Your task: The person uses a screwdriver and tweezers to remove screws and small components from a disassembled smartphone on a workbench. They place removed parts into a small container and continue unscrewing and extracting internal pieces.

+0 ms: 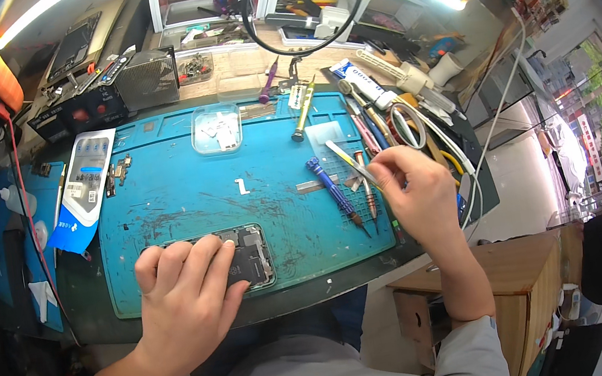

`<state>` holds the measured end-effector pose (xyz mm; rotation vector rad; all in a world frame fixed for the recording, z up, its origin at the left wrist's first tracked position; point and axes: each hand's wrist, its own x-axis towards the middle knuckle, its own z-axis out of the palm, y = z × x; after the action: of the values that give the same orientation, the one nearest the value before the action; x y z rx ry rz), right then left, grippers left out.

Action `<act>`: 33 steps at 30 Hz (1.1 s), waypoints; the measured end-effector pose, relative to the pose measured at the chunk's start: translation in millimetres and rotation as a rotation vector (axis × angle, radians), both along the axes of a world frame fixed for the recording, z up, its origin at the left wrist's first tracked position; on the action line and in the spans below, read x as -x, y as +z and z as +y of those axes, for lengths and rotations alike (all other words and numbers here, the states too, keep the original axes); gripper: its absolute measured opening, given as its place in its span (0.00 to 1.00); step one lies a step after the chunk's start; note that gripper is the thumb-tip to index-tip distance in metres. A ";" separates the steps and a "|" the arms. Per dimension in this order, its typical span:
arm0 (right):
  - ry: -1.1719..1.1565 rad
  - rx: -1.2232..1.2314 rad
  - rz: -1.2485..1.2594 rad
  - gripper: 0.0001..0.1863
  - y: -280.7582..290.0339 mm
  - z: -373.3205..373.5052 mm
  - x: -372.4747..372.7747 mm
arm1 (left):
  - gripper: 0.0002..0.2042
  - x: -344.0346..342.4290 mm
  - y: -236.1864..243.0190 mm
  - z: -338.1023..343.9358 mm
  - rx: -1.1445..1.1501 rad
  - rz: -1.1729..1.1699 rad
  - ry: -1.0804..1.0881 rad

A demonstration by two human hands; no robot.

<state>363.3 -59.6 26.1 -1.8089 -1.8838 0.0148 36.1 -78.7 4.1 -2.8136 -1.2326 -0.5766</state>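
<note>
An opened phone (pixel 257 257) with its dark inner parts showing lies at the front of the blue work mat (pixel 187 188). Over its left half, my left hand (pixel 181 291) is closed, fingers curled across the phone and thumb near its lower edge. On the right of the mat, my right hand (pixel 418 184) pinches a slim, pale, pointed tool (pixel 349 156); its exact kind is hard to make out. Just left of that hand lie a blue screwdriver (pixel 333 191) and a copper-coloured screwdriver (pixel 366 187). A small white piece (pixel 242 186) rests mid-mat.
Behind the mat's middle stands a clear plastic box (pixel 217 130) with white pieces. A yellow screwdriver (pixel 304 111) and a white tube (pixel 363 85) lie at the back right. A blue-and-white packet (pixel 84 190) lies left. White cables (pixel 474 165) hang along the right edge.
</note>
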 end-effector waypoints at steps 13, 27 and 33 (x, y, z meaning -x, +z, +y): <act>0.016 0.236 -0.204 0.15 -7.3 6.8 -11.6 | 0.04 0.0 14.0 60.4 0.091 -0.248 -0.106; -0.062 0.344 0.208 0.19 29.3 -21.9 -34.2 | 0.05 -8.5 6.9 78.2 0.445 -0.213 -0.139; -0.073 0.323 0.248 0.18 26.3 -28.7 -40.9 | 0.05 -12.1 6.4 76.8 0.293 -0.134 -0.149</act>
<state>404.2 -88.3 52.4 -1.9778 -1.7113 0.5209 48.2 -1.9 10.5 -3.1793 -1.2264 -0.6496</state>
